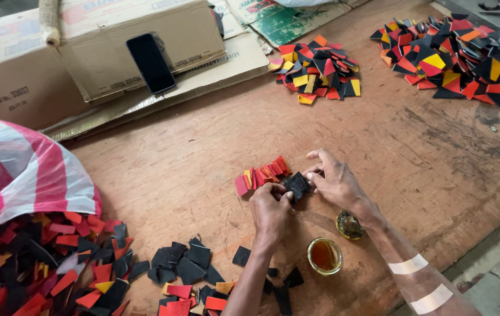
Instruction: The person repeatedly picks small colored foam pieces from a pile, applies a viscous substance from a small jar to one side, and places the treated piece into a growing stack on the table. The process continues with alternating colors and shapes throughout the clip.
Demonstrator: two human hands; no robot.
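Note:
My left hand (269, 208) and my right hand (335, 180) meet over a small stack of black leather pieces (297, 186), and both hands grip it. Just left of the stack lies a fanned row of red pieces (260, 174) on the brown wooden table (191, 158). A small round tin of amber glue (324, 256) stands open below my hands, with its lid (350, 225) beside my right wrist. Two white tape strips cross my right forearm.
Loose black and red pieces (188, 269) lie at the lower left beside a pink-and-white plastic sack (21, 169) spilling more scraps. Two heaps of red, yellow and black pieces (319, 69) (458, 55) sit at the far side. A phone (151, 62) leans on cardboard boxes (21, 76).

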